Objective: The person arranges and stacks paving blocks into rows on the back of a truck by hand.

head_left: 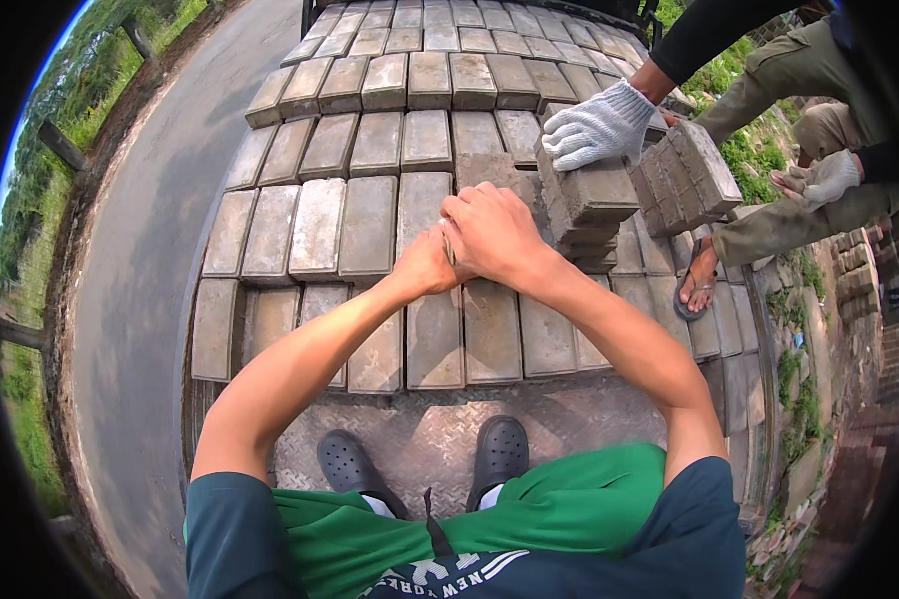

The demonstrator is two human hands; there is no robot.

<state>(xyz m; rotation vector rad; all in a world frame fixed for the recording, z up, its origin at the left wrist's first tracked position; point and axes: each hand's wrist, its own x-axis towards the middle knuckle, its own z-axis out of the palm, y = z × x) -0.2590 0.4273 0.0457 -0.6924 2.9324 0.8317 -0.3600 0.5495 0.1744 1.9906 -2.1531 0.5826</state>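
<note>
Clothes: dark shirt (709, 529) with pale print on the front, green bottoms (579, 499) just past it, nothing fancy.
Feet: two dark clogs (500, 448) with holes in them, toes pointing at the blocks.
Floor: patterned metal floor (430, 429), kinda dusty, right up to the nearest row.
Blocks: grey-brown blocks (435, 339) in rows, running from just past my feet to the far end; that's what I've got right under the hands.
My hands: left hand (425, 267) and right hand (496, 232) are together over the near rows, the right one's fingers bent over the left. Can't tell how tightly either is closed, if anything's pinched in there, or if they touch a block.
Stack: small block stack (589, 200) just right of my hands, standing above the rows.
Helper: gloved hand (601, 125) from the far right, palm down on top of that stack. A sandaled foot (699, 282) is near it on the right.
Tilted bunch: a leaning block group (687, 178) just right of the stack.
Other glove: second gloved hand (831, 180) farther right, by olive trousers (809, 230). Can't tell if it's the same person.
Left side: grey road (160, 220), then posts (62, 146) and greenery.
</note>
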